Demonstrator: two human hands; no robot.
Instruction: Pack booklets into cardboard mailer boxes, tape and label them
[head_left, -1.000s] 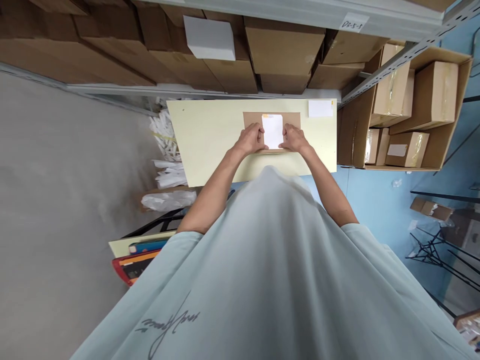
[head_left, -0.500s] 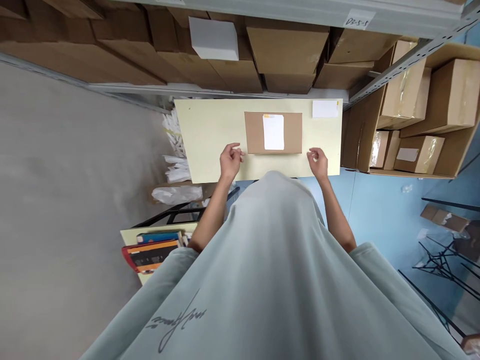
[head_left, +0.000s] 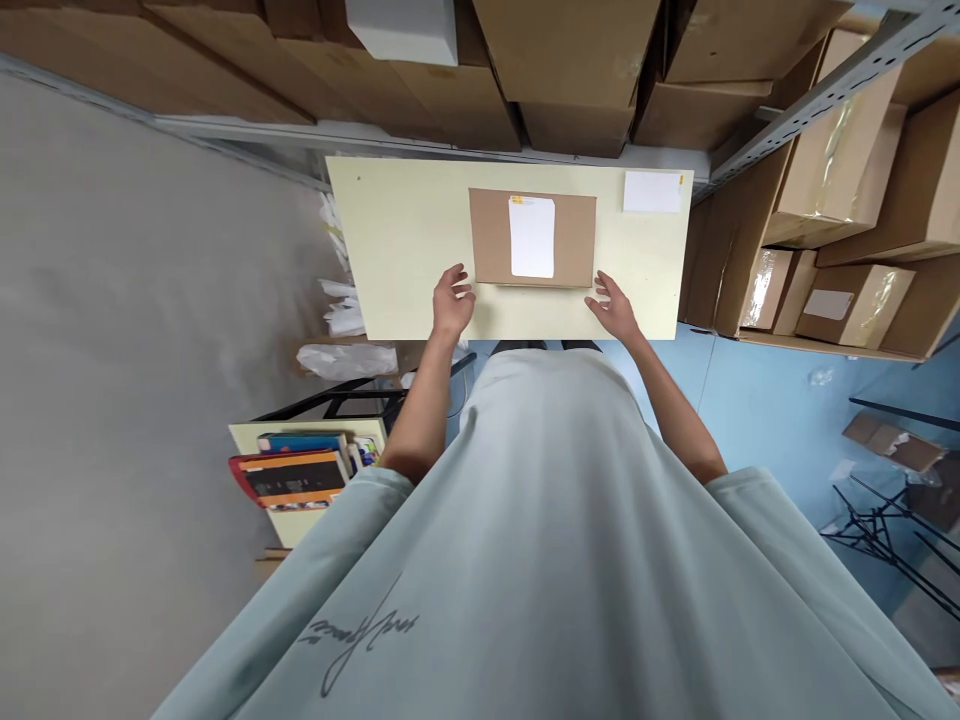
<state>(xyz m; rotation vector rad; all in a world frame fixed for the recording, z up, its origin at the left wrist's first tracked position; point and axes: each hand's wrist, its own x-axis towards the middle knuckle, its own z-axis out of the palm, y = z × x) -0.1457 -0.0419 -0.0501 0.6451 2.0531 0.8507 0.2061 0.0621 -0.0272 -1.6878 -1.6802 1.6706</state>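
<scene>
A brown cardboard box (head_left: pixel 574 240) with a white label (head_left: pixel 532 238) on its top lies on the pale yellow table (head_left: pixel 405 230). Just off the box's near left corner is my left hand (head_left: pixel 454 302), its fingers apart and nothing in it. My right hand (head_left: pixel 615 308) is by the near right corner, fingers spread and empty, very close to the box. Whether its fingertips touch the cardboard I cannot tell. Near the table's far right corner lies a white paper with a small yellow mark (head_left: pixel 652 191).
A shelf with cardboard boxes (head_left: pixel 574 60) runs along the table's far side. At right stands a large open carton (head_left: pixel 731 250) holding several boxes. Books (head_left: pixel 296 475) lie on a lower surface at left, near a plastic bag (head_left: pixel 349 361).
The view has shifted, and the table and box appear larger. My right hand has moved inward to the box's corner, and its fingers have spread. My left hand's fingers have opened too.
</scene>
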